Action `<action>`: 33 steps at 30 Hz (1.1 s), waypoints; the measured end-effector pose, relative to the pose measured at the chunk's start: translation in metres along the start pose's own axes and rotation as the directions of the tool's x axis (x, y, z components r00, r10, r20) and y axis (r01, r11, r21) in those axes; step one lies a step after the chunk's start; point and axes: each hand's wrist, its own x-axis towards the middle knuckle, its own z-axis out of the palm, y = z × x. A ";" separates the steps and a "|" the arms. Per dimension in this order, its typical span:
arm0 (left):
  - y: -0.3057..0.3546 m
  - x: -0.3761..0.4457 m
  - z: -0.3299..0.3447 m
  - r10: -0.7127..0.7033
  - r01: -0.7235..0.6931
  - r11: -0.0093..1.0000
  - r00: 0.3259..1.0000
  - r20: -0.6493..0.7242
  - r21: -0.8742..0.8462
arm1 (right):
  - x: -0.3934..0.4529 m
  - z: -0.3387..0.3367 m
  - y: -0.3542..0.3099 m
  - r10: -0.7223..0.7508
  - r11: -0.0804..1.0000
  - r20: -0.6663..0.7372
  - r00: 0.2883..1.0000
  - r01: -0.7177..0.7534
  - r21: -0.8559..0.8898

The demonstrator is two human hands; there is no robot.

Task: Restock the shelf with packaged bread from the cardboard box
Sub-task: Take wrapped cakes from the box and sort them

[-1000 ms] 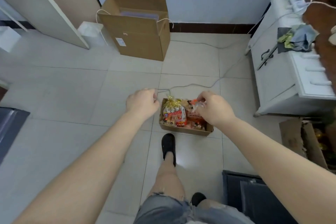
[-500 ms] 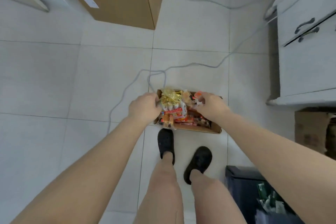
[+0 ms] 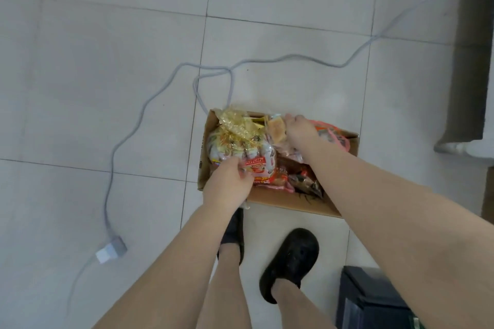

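Note:
A small open cardboard box (image 3: pixel 278 201) sits on the tiled floor in front of my feet, filled with several packaged breads. My left hand (image 3: pixel 227 185) grips the near end of a clear bread bag with a gold top and red label (image 3: pixel 238 141) at the box's left side. My right hand (image 3: pixel 299 129) reaches into the far middle of the box and grips a clear pack holding a brown bun (image 3: pixel 276 129). An orange-pink pack (image 3: pixel 334 135) lies right of that hand. The shelf is out of sight.
A grey cable (image 3: pixel 149 104) loops over the tiles left of the box and ends in a plug block (image 3: pixel 112 248). My black shoes (image 3: pixel 291 262) stand just behind the box. A dark bin (image 3: pixel 371 302) is at lower right, white furniture (image 3: pixel 465 147) at right.
The view has dropped much closer to the box. My left hand moved from the box's left edge onto the gold-topped bag; my right hand pushed deeper among the packs.

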 end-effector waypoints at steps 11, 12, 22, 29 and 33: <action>0.045 0.059 0.058 -0.143 0.143 0.768 0.988 0.050 -0.624 | 0.026 0.034 0.052 0.003 0.919 0.059 0.998 -0.026 0.394; 0.047 0.062 0.061 -0.157 0.152 0.769 0.986 0.046 -0.620 | 0.027 0.034 0.059 -0.027 0.922 0.057 0.998 0.003 0.386; 0.048 0.096 0.067 -0.115 0.105 0.985 0.991 -0.067 -0.136 | 0.013 0.025 0.074 -0.037 0.800 0.151 0.988 -0.061 0.596; 0.049 0.079 0.059 0.182 -0.185 0.970 0.983 -0.033 -0.156 | 0.015 0.016 0.076 0.035 0.772 0.053 0.998 -0.061 0.633; 0.034 0.051 0.033 0.130 -0.041 0.800 0.986 0.106 -0.599 | 0.017 0.004 0.071 0.075 0.757 0.202 0.976 -0.187 0.626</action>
